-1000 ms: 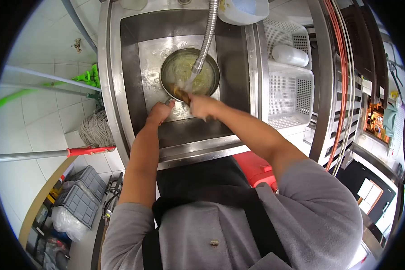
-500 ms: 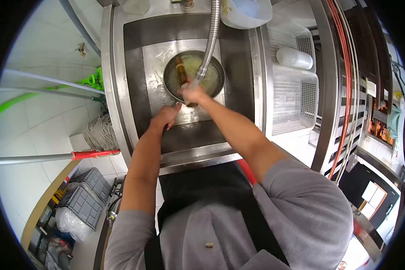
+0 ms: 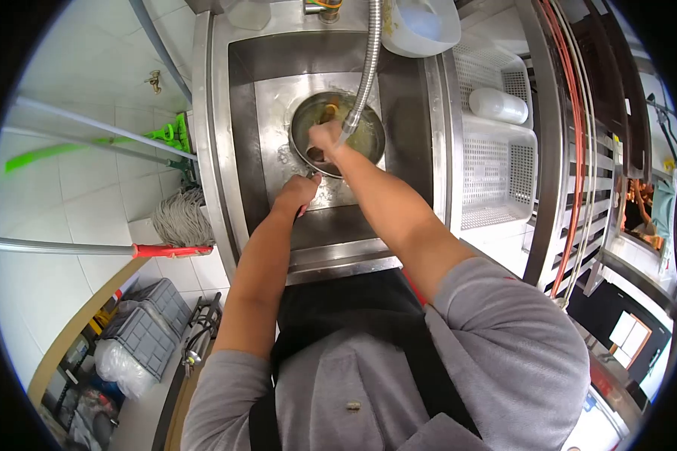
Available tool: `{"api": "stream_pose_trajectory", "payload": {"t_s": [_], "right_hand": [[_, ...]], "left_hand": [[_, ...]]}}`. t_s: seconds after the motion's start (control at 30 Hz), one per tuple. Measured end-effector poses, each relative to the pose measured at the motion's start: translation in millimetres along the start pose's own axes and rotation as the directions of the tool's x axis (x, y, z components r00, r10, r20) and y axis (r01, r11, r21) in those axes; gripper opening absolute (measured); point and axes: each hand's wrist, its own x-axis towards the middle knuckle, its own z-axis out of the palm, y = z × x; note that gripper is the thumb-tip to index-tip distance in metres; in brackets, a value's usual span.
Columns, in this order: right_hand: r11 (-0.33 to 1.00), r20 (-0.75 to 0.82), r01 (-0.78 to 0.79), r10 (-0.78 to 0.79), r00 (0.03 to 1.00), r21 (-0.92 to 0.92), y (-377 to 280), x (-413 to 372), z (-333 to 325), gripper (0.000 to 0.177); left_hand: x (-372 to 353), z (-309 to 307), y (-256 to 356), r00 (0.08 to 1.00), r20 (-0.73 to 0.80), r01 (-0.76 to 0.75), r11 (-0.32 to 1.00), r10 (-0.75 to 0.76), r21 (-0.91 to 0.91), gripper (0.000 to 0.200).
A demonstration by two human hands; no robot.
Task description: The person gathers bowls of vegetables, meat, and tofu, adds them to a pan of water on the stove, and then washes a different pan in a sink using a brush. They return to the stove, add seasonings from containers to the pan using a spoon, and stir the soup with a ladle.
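Note:
A round metal pan (image 3: 370,150) with greenish, wet-looking contents sits on the floor of the stainless-steel sink (image 3: 271,135). My left hand (image 3: 296,194) is closed around the pan's dark handle at the near side. Inside the pan, my right hand (image 3: 325,138) grips a brown bamboo brush (image 3: 329,113); its far end shows beyond my fingers, and much of the rest is hidden by the hand. A ribbed metal hose (image 3: 372,60) hangs over the pan, its end close beside my right wrist.
At the sink's far right corner stands a white tub (image 3: 421,34). White perforated baskets (image 3: 496,177) line the right side, one holding a white cylindrical container (image 3: 498,106). A mop head (image 3: 180,223) and a red-ended pole (image 3: 173,251) are on the left.
My right hand has shifted farther into the pan with the brush, whose visible angle has changed. My left hand keeps the handle. The whole view has shifted slightly.

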Motion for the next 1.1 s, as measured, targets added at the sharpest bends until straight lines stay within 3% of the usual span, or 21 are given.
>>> {"api": "stream_pose_trajectory", "payload": {"t_s": [0.07,0.13,0.17,0.2,0.23,0.27,0.3,0.37,0.4,0.43,0.47,0.57,0.67,0.73,0.8,0.87,0.9,0.93,0.97,1.03,1.1], "right_hand": [[0.784,-0.184,0.162,-0.331,0.925,-0.6,6,-21,28,0.017],[0.799,-0.07,0.195,-0.283,0.956,-0.568,-3,-16,4,0.019],[0.82,0.051,0.219,-0.227,0.972,-0.529,-4,-13,-11,0.022],[0.837,0.176,0.248,-0.184,0.967,-0.487,-12,-10,-19,0.024],[0.914,-0.007,0.001,-0.004,1.0,-0.405,-17,-21,-20,0.023],[0.575,0.326,0.377,-0.194,0.925,-0.726,23,8,-28,0.021],[0.046,0.668,0.683,-0.17,0.725,-0.729,57,39,-44,0.022],[0.268,0.371,0.318,0.178,0.911,-0.909,-39,-134,-71,0.044],[0.085,0.325,0.315,0.338,0.884,-0.945,-27,-119,-88,0.049],[-0.167,0.369,0.474,0.428,0.825,-0.865,-57,-143,-97,0.036],[-0.179,0.272,0.357,0.374,0.886,-0.917,-25,-96,-124,0.051],[-0.084,0.01,-0.01,-0.233,0.973,-0.996,-10,-43,-128,0.071],[-0.24,0.042,-0.049,-0.36,0.932,-0.97,-28,-68,-110,0.068],[-0.172,0.029,-0.012,-0.232,0.972,-0.985,0,-74,-122,0.079],[-0.075,0.062,0.061,0.0,0.998,-0.995,24,-91,-123,0.081],[0.197,0.168,0.132,0.173,0.971,-0.971,24,-129,-117,0.076],[0.278,0.142,0.063,0.274,0.951,-0.959,5,-140,-117,0.076],[0.35,0.128,-0.012,0.372,0.919,-0.937,-10,-144,-118,0.076],[0.265,0.047,-0.012,0.215,0.975,-0.964,-2,-130,-125,0.077],[0.071,-0.066,-0.053,-0.19,0.98,-0.996,37,-89,-135,0.078],[0.122,-0.131,-0.112,-0.166,0.977,-0.986,20,-113,-119,0.078]], "left_hand": [[18,5,-6,1.0,0.006,-0.017,0.998,0.017,0.052,0.085],[51,14,-34,0.958,0.101,-0.28,0.947,0.267,0.155,0.083],[9,2,-10,1.0,-0.008,0.008,0.996,-0.008,-0.085,0.075],[10,-3,-6,1.0,-0.013,0.0,0.996,-0.001,-0.087,0.075],[13,-6,-6,0.999,0.0,0.034,0.996,-0.034,-0.078,0.07],[14,-5,-7,0.997,0.024,0.069,0.995,-0.068,-0.069,0.065],[11,-9,-8,0.998,0.026,0.065,0.996,-0.063,-0.054,0.065],[11,-4,-15,0.997,-0.026,0.07,0.996,-0.071,-0.049,0.067],[12,-4,-17,0.993,-0.092,0.074,0.997,-0.077,-0.033,0.07],[28,5,-29,0.983,-0.165,0.085,0.996,-0.08,0.021,0.072],[23,9,-33,0.983,-0.16,0.091,0.995,-0.085,0.03,0.072],[1,1,-18,0.954,-0.299,0.037,0.987,0.012,0.159,0.071],[-21,-16,0,0.987,-0.093,0.129,0.991,-0.131,-0.026,0.068],[-32,-22,4,0.954,-0.285,0.101,0.994,-0.087,0.034,0.065],[-23,-28,10,0.947,-0.317,0.086,0.992,-0.054,0.088,0.059],[1,-32,7,0.997,0.075,0.031,0.999,-0.029,-0.027,0.043],[-1,-29,6,0.997,0.074,0.03,0.999,-0.029,-0.024,0.043],[-6,-25,4,0.971,0.236,0.035,0.961,0.032,-0.274,0.035],[-11,-24,3,0.92,0.369,0.078,0.862,0.132,-0.5,0.029],[-13,-12,3,0.945,0.285,-0.026,0.904,0.163,-0.427,0.026],[-18,-7,16,0.972,0.182,-0.067,0.921,0.147,-0.384,0.018]]}}
